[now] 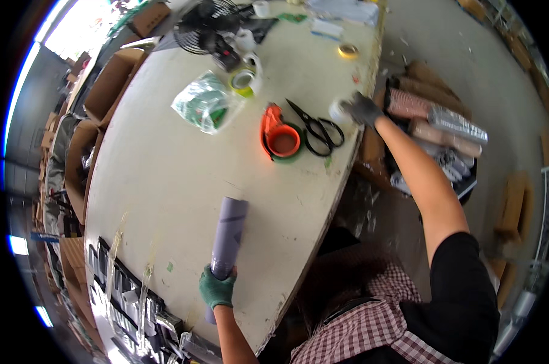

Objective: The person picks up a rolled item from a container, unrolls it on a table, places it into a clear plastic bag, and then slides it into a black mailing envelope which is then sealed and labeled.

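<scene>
My left hand (218, 289), in a green glove, is wrapped round the lower part of a purple-grey rolled-up mat (231, 227) above the pale table. My right hand (364, 111), in a dark grey glove, reaches to the table's right edge. Its fingers are on a small white roll (337, 110), somewhat blurred, and seem closed on its side. Near that hand lie black-handled scissors (318, 130) with their blades pointing away. Just left of them sits an orange tape dispenser (280, 138), with a green tape roll (294, 155) partly hidden beneath it.
A clear plastic bag (206, 103) with green contents, a yellow-green tape roll (243, 82) and a black fan (206, 27) occupy the far left. A yellow tape roll (348, 51) lies far right. Wrapped rolls (441, 121) fill a box beyond the right edge; black-framed pieces (126, 297) lie near left.
</scene>
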Tool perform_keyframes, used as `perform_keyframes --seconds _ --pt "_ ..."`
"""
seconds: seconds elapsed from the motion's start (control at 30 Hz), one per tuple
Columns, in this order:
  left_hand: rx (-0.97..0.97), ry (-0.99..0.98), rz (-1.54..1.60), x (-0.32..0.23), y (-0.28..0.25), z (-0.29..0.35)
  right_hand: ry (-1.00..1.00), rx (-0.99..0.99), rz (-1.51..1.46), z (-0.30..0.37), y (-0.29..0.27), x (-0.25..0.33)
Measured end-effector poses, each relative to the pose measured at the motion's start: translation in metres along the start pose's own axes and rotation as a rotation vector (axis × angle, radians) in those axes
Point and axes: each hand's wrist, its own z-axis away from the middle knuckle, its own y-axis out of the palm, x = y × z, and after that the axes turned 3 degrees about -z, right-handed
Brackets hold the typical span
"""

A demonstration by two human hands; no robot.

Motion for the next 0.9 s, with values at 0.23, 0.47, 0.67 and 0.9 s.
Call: perform_keyframes --seconds 0.23,0.47,0.67,0.9 --pt "-0.217 0.358 -0.115 -0.003 -0.005 -0.004 -0.100 -0.234 -0.025 0.011 0.020 0.002" --pt "-0.581 0.563 -0.054 -0.089 0.004 0.067 -0.390 -0.213 -0.591 0.190 0.115 -0.177" --pt "0.855 1.025 0.266 -0.207 0.198 0.179 -0.179 0.790 0.082 0.367 0.364 -0.332" --pt "0.734 0.131 -0.167 -0.080 0.480 0.079 0.256 1.000 -0.351 0.405 0.386 -0.324"
